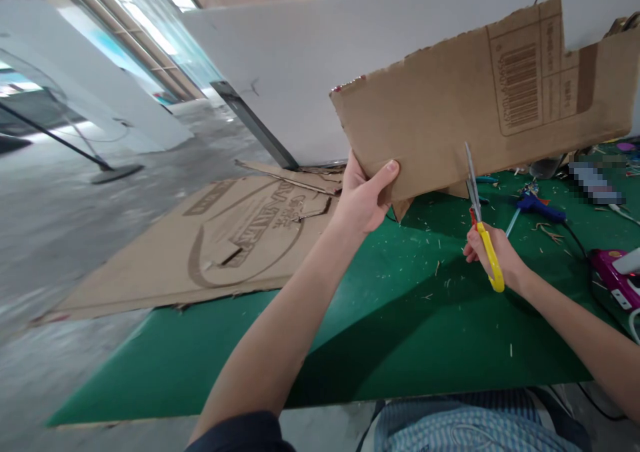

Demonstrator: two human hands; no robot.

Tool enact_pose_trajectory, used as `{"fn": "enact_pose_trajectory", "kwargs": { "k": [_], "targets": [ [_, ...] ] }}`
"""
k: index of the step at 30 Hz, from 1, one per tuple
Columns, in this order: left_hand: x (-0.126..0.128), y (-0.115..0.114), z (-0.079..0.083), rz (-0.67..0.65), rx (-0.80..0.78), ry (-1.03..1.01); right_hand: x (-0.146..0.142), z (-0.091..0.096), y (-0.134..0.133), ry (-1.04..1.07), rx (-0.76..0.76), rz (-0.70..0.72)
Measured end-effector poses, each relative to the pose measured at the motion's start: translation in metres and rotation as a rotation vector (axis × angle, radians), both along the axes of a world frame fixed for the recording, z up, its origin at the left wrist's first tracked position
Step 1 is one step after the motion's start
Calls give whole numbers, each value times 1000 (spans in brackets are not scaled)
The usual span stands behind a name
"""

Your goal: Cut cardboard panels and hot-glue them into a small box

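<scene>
My left hand (367,195) grips the lower left corner of a brown cardboard piece (440,112), thumb on its near face. The cardboard is tilted up above the table, with a printed barcode panel on its right part and a notch in its top edge. In my right hand (495,255) is a pair of scissors (479,219) with yellow and red handles. Their blades point upward and meet the lower edge of the cardboard, one blade in front of it; whether they are cutting cannot be made out. The fingers behind the handles are partly hidden.
A green table (350,332) carries scattered scraps. On its left lies a large printed cardboard sheet (270,232), overhanging the edge. To the right are a blue glue gun (540,207) with a cord and a magenta power strip (613,275). A white panel (280,59) stands behind.
</scene>
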State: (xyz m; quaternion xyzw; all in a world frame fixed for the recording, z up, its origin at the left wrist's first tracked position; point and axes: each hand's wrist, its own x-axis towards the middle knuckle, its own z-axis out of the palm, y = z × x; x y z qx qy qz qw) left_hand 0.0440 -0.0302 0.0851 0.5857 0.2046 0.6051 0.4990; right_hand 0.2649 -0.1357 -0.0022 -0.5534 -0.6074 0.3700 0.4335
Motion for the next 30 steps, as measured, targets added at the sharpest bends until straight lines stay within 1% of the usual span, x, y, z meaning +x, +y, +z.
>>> {"fn": "enact_pose_trajectory", "kwargs": {
  "k": [4, 9, 15, 19, 22, 24, 30],
  "targets": [
    [0, 1, -1, 2, 2, 2, 0, -2, 2, -2, 16, -2],
    [2, -1, 0, -7, 0, -10, -1, -4, 4, 42, -4, -32],
    [3, -3, 0, -17, -12, -9, 6, -5, 6, 36, 70, 51],
    [6, -2, -6, -4, -27, -18, 7, -3, 3, 66, 23, 89],
    [10, -4, -11, -28, -92, -39, 7, -3, 2, 77, 27, 61],
    [12, -5, -13, -40, -118, -52, 9, -3, 2, 44, 37, 43],
    [12, -3, -14, -28, -86, -41, 11, 0, 3, -18, 32, 18]
  ]
}}
